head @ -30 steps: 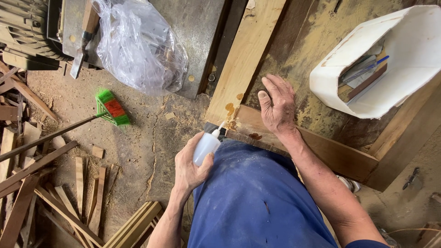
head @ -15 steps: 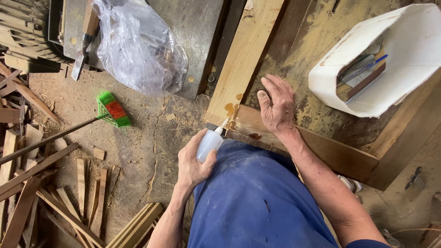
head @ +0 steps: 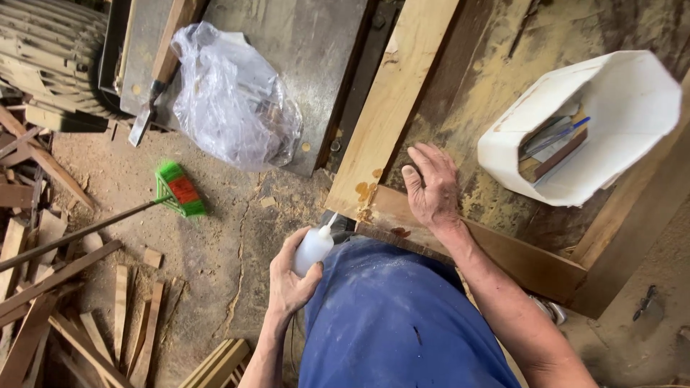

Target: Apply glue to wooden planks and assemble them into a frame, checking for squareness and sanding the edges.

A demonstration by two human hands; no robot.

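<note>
**Glue at the board's end**

Just past our left hand (head: 291,276), whose grip was closed around a small white squeeze bottle (head: 314,248), glue blots marked the pale board (head: 392,100). Our right hand (head: 431,188) lay flat and empty beside it. Spreading seemed next. A clear plastic bag (head: 233,100) lay farther off, a white tub (head: 611,122) beyond the right.

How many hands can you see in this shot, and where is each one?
2. The left hand holds a squeeze bottle near the corner of the light plank. The right hand rests flat on the darker board beside it. No other person's hands show.
</note>
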